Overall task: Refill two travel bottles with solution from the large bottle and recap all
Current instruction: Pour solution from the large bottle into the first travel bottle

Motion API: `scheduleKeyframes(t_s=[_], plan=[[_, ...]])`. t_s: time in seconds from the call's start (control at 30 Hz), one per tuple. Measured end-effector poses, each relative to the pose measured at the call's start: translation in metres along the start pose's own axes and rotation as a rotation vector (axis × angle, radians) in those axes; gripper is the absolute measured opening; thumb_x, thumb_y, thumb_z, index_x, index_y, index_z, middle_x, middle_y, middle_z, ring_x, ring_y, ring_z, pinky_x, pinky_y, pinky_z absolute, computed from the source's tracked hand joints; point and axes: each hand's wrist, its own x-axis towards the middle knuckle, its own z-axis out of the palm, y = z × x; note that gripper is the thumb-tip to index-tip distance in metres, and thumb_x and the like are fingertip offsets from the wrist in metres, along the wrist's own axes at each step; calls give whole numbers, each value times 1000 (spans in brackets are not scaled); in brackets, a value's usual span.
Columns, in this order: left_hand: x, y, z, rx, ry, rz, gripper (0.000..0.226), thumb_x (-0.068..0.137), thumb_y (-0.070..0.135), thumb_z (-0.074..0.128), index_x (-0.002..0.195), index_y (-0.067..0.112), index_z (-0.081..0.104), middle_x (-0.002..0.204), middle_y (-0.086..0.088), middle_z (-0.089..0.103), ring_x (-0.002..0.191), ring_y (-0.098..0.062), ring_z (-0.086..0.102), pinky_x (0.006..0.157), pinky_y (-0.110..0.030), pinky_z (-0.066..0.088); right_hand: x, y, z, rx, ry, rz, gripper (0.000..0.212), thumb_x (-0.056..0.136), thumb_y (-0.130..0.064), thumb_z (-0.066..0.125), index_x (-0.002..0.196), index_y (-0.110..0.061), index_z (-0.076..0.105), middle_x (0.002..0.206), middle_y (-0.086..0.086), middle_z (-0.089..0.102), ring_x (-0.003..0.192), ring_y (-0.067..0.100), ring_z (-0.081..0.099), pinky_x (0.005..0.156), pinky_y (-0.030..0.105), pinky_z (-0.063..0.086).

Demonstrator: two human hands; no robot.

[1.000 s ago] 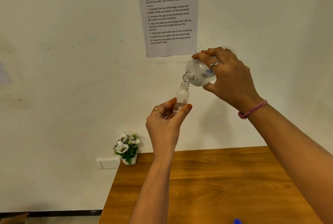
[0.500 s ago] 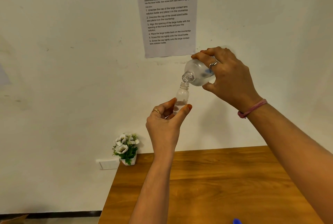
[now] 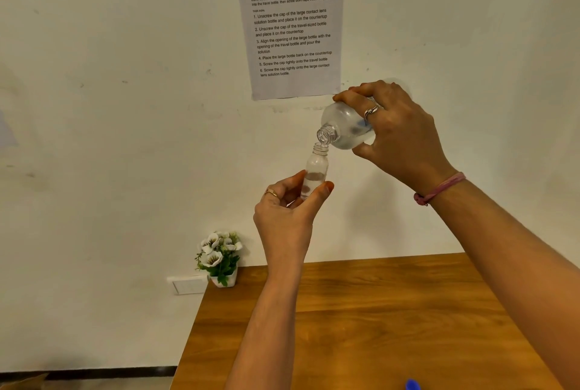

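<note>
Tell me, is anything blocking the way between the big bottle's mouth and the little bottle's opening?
Nothing visible does. The large bottle, tilted in the right hand, has its uncapped mouth just above the open neck of the travel bottle, which the left hand holds upright.

Bare tabletop at lower right

Table [image 3: 392, 311] lies open below the raised hands; only a plant [image 3: 219, 259] at its far-left corner and a blue object [image 3: 412, 385] at the bottom edge.

Single head-worn wide-angle view, no second view to overlap. Faces forward toward the white wall [image 3: 94, 138], pitched slightly down. Brown wooden tabletop [image 3: 376, 327] fills lower right of frame; printed paper sheet [image 3: 292, 22] top centre. Raised hands near, mid-frame.
</note>
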Motion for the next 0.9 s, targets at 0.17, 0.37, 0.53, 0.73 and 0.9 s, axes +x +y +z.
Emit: scheduleKeyframes(t_s=[0.17,0.37,0.53,0.73,0.9], plan=[[0,-1,0,7,10,1,38,65,21,85,100,19,69,90,7,72,78,3,67,65,-9,51,-1,0,0,0,-3,1,64,64,-17,83,123,-11,58,114,15,61,101,35,59,73,41,53],[0,-1,1,4,13,-2,35,66,20,84,97,22,68,90,8,71,79,3,67,64,-8,51,0,0,2,-1,-3,2,65,63,-17,84,123,-11,58,114,14,61,101,35,59,73,40,53],[1,-2,1,10,16,-3,36,66,21,84,98,21,68,91,6,72,79,2,68,66,-9,52,0,0,4,5,-4,0,65,64,-17,83,124,-12,57,115,14,61,102,35,58,73,41,53],[2,-3,1,3,15,-13,39,65,21,85,101,17,69,92,4,72,80,0,68,66,-10,52,0,1,5,5,-10,2,66,64,-17,83,124,-12,57,116,15,61,103,35,58,74,42,53],[2,-4,1,8,13,-10,38,65,22,85,100,20,68,94,3,72,82,-1,68,68,-10,53,0,1,5,1,-5,-2,66,63,-16,84,124,-12,57,115,15,61,102,35,59,74,42,53]])
